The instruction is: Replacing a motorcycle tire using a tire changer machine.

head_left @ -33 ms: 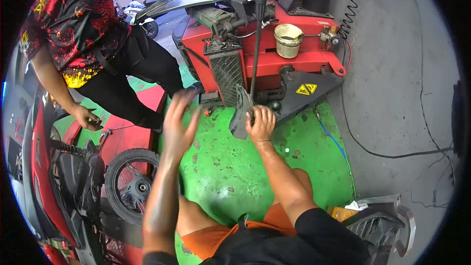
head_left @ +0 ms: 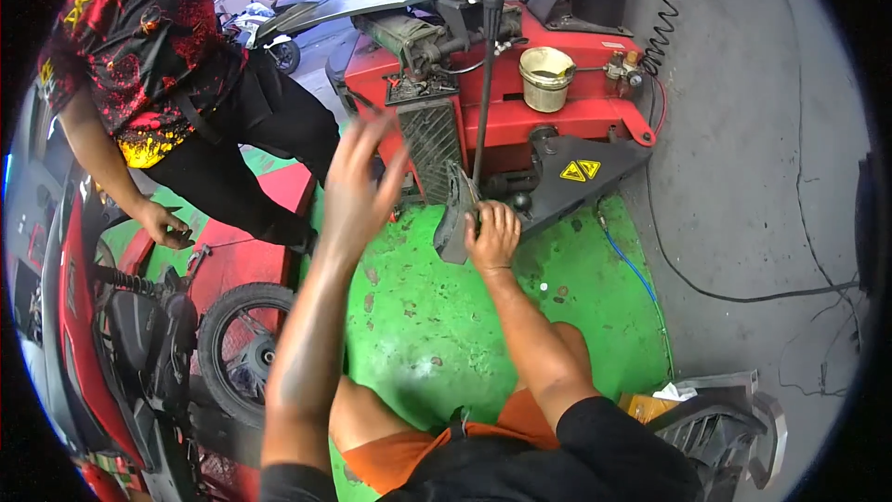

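My right hand is curled over the edge of the curved dark bead-breaker blade of a red tyre changer. Its thumb points up along the blade, and part of the grip is hidden. Raised in front of the machine, my left hand has its fingers apart and holds nothing; motion blurs it slightly. Just beyond the blade, a long black tyre lever stands upright against the machine. To the right of the blade runs the black breaker arm with yellow warning stickers.
A co-worker stands at left, one hand on the machine's top. Below them are a red lift platform, a motorcycle and its wheel. A white bucket sits on the machine. A blue air hose crosses the green floor.
My left hand has shifted right and slightly upward. The right hand stays at the blade, and the co-worker's pose looks the same.
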{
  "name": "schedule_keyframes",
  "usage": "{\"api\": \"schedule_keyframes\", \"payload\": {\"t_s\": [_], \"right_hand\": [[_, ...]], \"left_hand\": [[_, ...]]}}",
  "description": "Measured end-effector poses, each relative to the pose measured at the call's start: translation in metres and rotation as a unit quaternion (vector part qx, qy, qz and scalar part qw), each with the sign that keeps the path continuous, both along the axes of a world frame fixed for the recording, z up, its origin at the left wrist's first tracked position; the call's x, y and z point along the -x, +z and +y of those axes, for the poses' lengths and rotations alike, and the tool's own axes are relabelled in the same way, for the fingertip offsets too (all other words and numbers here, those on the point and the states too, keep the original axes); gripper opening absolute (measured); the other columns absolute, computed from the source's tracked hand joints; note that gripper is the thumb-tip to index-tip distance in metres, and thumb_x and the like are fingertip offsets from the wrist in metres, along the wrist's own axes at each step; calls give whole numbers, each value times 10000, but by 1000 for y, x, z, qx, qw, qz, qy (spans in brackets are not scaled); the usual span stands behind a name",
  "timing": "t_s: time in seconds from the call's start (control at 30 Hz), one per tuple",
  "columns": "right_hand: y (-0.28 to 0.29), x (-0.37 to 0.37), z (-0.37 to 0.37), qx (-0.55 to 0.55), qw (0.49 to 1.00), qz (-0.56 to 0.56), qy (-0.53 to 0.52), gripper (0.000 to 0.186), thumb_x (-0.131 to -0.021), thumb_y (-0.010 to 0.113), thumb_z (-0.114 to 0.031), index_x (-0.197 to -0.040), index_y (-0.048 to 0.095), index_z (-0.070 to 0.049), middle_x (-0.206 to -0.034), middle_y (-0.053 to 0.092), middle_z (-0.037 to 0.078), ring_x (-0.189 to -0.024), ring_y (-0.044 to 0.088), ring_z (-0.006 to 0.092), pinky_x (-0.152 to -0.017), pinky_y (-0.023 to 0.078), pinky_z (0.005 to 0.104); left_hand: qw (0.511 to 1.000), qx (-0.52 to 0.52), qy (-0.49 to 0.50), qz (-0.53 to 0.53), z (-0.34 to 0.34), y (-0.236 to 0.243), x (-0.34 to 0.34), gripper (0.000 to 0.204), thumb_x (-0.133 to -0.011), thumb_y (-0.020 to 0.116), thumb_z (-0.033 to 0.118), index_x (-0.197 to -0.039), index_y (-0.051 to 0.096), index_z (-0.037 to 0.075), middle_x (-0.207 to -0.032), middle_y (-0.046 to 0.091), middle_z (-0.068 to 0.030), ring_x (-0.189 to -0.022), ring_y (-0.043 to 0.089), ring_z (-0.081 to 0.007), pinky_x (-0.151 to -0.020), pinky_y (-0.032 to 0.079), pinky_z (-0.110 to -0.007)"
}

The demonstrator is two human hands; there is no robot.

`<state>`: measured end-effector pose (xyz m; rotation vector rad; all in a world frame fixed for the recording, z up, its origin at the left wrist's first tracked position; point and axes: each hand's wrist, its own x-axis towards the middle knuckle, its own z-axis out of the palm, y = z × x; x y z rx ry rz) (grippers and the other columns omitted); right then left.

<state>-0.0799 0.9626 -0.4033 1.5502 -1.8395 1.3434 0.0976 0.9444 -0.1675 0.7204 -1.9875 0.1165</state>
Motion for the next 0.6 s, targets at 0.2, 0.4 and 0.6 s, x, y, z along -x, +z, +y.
{"api": "schedule_keyframes", "payload": {"t_s": [0.2, 0.4, 0.6], "right_hand": [[2, -31, -31, -39, 998, -3, -43, 352, -888, 614, -385, -1112, 588, -115, -1122, 602, 76, -1103, 551, 279, -907, 413, 442], [-8, -13, -42, -34, 999, -13, -34, 349, -919, 576, -413, -1029, 603, -83, -1048, 603, 88, -1053, 558, 296, -923, 410, 444], [-67, -2, -75, 28, 997, 64, -27, 343, -876, 609, -397, -990, 603, -74, -1139, 600, 135, -1099, 523, 309, -1029, 347, 462]], "left_hand": [[981, 152, 57, -107, -138, 124, 167, 497, -921, 623, 358, -1303, 567, 45, -1273, 593, -236, -1201, 541, -400, -1049, 428, -467], [992, 65, -106, 26, -96, 99, 206, 302, -918, 609, 232, -1116, 621, 5, -984, 661, -256, -962, 630, -431, -856, 512, -481], [968, 102, -190, 129, -12, 80, 219, 208, -856, 602, 27, -1056, 551, -2, -876, 593, -232, -836, 609, -431, -743, 516, -480]]}}
